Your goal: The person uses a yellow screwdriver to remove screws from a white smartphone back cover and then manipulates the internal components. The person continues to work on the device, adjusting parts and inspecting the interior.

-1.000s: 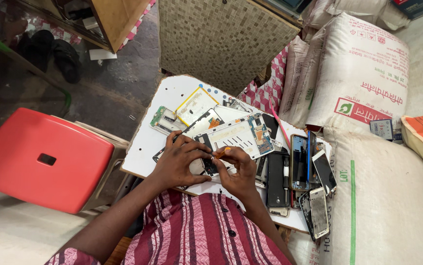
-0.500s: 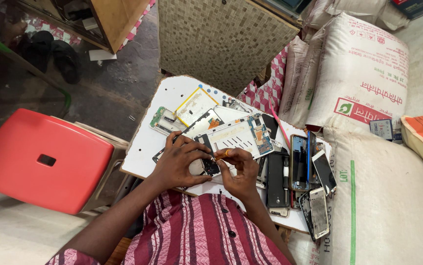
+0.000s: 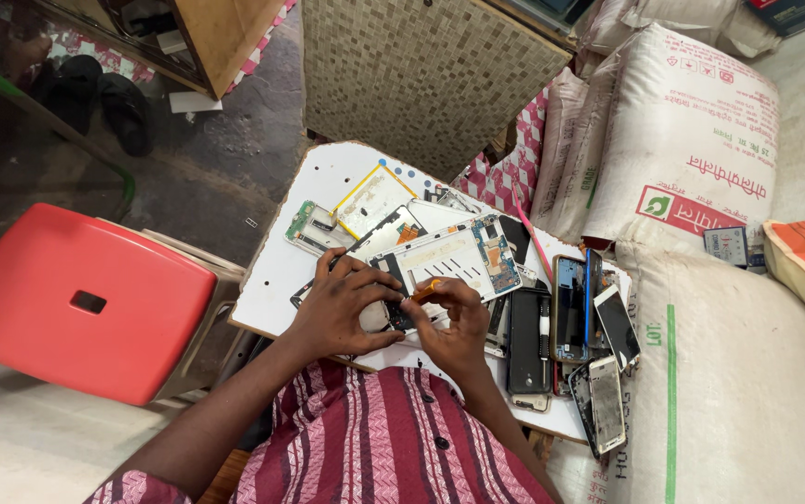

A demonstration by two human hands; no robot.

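On a small white table (image 3: 276, 280) lies an opened phone body (image 3: 454, 257), white inside with a circuit board at its right end. My left hand (image 3: 342, 303) presses down on its near left end. My right hand (image 3: 454, 322) pinches a small orange tool (image 3: 426, 287) whose tip rests on the phone's near edge. Other opened phone parts, a yellow-edged frame (image 3: 370, 198) and a green board (image 3: 309, 227), lie just beyond my hands.
Several phones and screens (image 3: 575, 322) lie in a row on the table's right side. A red plastic stool (image 3: 76, 299) stands to the left. Large white sacks (image 3: 692, 140) fill the right side. A tiled block (image 3: 421, 75) stands behind the table.
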